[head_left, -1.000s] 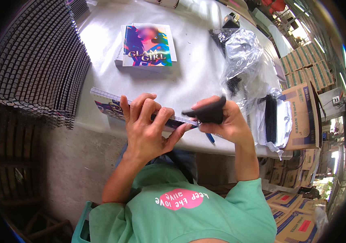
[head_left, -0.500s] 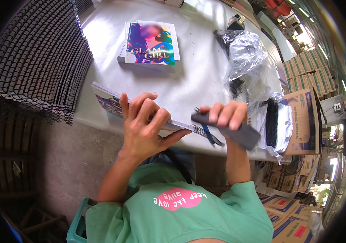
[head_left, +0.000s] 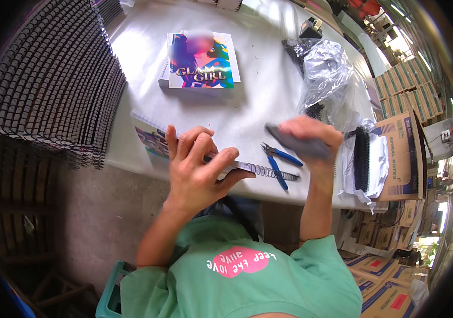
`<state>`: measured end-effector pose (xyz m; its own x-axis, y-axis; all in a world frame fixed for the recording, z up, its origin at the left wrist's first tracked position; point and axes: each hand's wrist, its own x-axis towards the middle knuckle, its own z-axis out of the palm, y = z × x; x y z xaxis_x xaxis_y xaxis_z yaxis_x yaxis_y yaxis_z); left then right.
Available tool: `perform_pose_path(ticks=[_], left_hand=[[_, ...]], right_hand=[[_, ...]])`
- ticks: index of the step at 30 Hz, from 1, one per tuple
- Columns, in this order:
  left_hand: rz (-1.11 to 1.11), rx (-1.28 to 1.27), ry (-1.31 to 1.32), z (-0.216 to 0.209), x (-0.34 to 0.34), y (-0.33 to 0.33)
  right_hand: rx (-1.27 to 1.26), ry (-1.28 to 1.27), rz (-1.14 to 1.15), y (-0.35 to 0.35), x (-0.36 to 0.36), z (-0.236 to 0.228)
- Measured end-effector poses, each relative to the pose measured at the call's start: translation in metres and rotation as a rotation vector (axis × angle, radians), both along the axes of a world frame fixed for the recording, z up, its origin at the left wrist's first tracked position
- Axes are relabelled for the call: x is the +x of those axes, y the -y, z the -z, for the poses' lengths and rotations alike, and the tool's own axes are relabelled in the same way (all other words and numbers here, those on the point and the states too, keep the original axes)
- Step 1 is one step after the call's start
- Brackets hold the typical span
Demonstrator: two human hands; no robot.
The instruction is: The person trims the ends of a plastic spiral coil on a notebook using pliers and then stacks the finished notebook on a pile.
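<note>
My left hand [head_left: 194, 172] grips a spiral notebook [head_left: 152, 135], standing it on edge, with fingers on one side and thumb by the near end. A loose dark wire coil [head_left: 276, 172] sticks out from the notebook's right end. My right hand [head_left: 316, 135] is wrapped round a flat, dark grey block-like tool [head_left: 295, 143], blurred, held above the table to the right of the coil. Blue-handled cutting pliers [head_left: 286, 157] lie with handles spread beside the coil, which passes close to one handle. Farther back rests a small pile of notebooks [head_left: 202, 63] with a colourful cover.
Tall stacks of spiral-bound notebooks [head_left: 51, 79] fill the left side. On the right are a clear plastic bag [head_left: 327, 74], black coils [head_left: 362, 161] with white paper, and an open carton [head_left: 398, 153]. A tape dispenser [head_left: 310, 27] sits at the back. A green stool [head_left: 111, 291] stands below.
My right hand has lifted the grey tool up and right, away from the coil, uncovering the pliers. My left hand still grips the notebook, and the view has shifted slightly.
</note>
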<state>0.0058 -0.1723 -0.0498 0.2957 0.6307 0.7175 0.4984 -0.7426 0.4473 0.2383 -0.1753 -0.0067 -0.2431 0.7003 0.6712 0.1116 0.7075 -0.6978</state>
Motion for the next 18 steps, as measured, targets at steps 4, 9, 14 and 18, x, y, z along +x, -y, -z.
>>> perform_pose_path(ticks=[4, 9, 14, 18], left_hand=[[-0.109, 0.005, -0.081, -0.006, 0.009, 0.003], [-0.193, 0.049, 0.009, 0.007, 0.016, -0.002], [-0.3, 0.178, -0.132, 0.007, 0.012, -0.001], [-0.308, 0.165, -0.146, 0.01, 0.007, 0.003]], right_hand=[[-0.316, 0.431, 0.616, 0.003, -0.004, 0.007], [-0.124, 0.666, 0.428, 0.03, -0.043, -0.025], [-0.046, 0.555, 0.568, 0.031, -0.042, -0.014], [-0.276, 0.415, 0.573, 0.035, -0.052, -0.018]])
